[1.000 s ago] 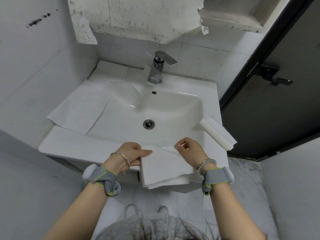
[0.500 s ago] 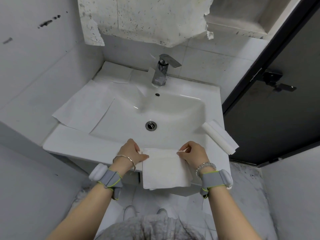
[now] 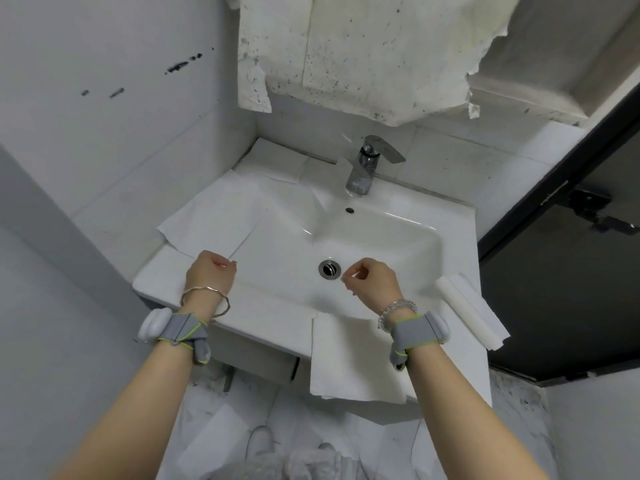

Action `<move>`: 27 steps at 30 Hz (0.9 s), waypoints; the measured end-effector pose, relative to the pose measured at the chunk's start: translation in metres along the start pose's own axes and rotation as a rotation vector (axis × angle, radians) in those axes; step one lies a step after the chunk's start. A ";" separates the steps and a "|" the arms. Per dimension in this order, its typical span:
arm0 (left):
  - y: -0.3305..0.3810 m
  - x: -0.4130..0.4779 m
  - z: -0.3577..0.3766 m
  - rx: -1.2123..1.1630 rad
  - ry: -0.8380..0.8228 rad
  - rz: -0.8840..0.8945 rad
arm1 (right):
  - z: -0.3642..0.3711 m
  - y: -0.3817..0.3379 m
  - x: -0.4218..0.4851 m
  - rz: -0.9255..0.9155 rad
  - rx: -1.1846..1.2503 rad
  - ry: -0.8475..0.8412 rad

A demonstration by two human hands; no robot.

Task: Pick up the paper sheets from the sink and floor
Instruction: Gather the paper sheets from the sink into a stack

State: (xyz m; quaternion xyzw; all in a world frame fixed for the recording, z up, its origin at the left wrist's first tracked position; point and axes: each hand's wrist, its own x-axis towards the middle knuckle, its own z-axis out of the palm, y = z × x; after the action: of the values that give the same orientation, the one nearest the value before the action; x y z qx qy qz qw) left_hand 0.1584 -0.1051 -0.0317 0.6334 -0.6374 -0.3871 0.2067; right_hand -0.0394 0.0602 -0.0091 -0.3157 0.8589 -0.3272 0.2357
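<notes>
A large white paper sheet lies over the left rim of the white sink, and another sheet lies flat at the back left corner. A folded stack of sheets hangs over the sink's front edge, touched by neither hand. My left hand is loosely curled on the front rim, its fingertips at the near corner of the left sheet. My right hand hovers curled over the basin beside the drain, holding nothing. A sheet lies on the floor below.
A rolled paper rests on the sink's right rim, overhanging the edge. The chrome tap stands at the back. A dark door is at the right, tiled walls close in on the left, and torn spotted covering hangs above.
Both hands let go of the folded stack, which now hangs over the front edge. The left hand moved up to the left sheet's corner, the right hand up over the basin.
</notes>
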 end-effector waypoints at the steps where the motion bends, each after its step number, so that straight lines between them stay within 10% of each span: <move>1: -0.001 0.005 -0.005 -0.013 0.016 -0.009 | 0.005 -0.013 0.007 -0.019 0.023 -0.024; 14: -0.010 0.066 -0.040 -0.559 0.041 -0.346 | 0.111 -0.125 0.087 0.398 0.443 -0.431; 27: 0.018 0.097 -0.025 -0.868 -0.070 -0.322 | 0.111 -0.141 0.173 0.431 0.450 -0.266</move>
State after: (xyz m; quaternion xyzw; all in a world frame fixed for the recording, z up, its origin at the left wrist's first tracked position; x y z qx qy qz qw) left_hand 0.1546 -0.2061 -0.0247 0.5656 -0.3165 -0.6664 0.3686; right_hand -0.0356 -0.1888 -0.0182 -0.1069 0.7738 -0.4070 0.4734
